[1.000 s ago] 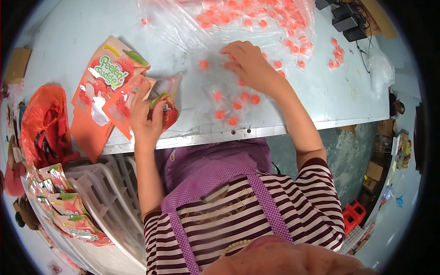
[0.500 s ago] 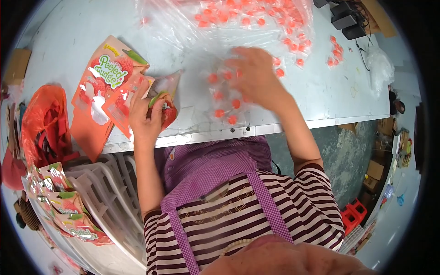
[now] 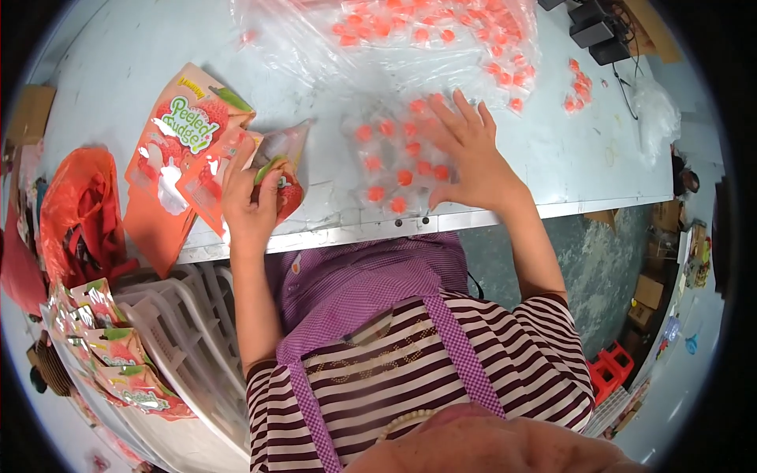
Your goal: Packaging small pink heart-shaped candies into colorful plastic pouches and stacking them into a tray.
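My left hand [image 3: 251, 195] grips a printed candy pouch [image 3: 292, 185] whose mouth gapes toward the middle of the table. Beneath and beside it lie flat pouches [image 3: 188, 118] in red and pink with fruit pictures. My right hand [image 3: 478, 162] is spread out, palm down, over the right side of a loose group of individually wrapped red candies [image 3: 404, 177] near the table's front edge. Its fingers partly cover a few of them, and nothing shows gripped in it.
A clear plastic bag [image 3: 307, 47] with many wrapped candies [image 3: 505, 47] spreads across the back. A small candy cluster [image 3: 578, 87] sits to the right, near black devices [image 3: 603, 35] and cables. At lower left, filled pouches [image 3: 118, 347] rest by white plastic crates [image 3: 185, 339].
My right hand has moved right and slightly toward me, its fingers now spread. More candies sit in the near group. My left hand holds the pouch in the same place.
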Tool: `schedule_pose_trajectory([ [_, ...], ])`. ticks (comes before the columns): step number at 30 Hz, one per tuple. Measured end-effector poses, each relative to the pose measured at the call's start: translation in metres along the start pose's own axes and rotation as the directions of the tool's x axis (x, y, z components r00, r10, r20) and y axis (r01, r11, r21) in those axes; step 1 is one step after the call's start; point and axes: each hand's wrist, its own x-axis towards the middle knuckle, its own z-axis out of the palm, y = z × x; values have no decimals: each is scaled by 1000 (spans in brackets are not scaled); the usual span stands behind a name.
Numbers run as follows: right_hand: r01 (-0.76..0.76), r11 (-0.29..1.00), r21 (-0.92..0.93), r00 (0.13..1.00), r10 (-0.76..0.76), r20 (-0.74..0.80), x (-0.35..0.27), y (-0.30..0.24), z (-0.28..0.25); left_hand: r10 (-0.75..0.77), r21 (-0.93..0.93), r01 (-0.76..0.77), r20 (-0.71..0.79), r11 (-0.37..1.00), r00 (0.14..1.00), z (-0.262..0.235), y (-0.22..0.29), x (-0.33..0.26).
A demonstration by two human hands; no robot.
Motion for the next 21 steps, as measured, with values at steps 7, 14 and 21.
schedule_pose_trajectory([
  [7,52,999,-7,999,-52,-1,24,20,18,-111,-67,114,46,991,993,-2,5,1],
  [14,72,995,75,995,-77,66,24,14,6,-5,-1,5,-6,1000,1000,0,-1,0],
  [21,228,974,-14,968,-228,-106,32,18,25,-37,-32,37,-5,999,999,1,1,1],
])
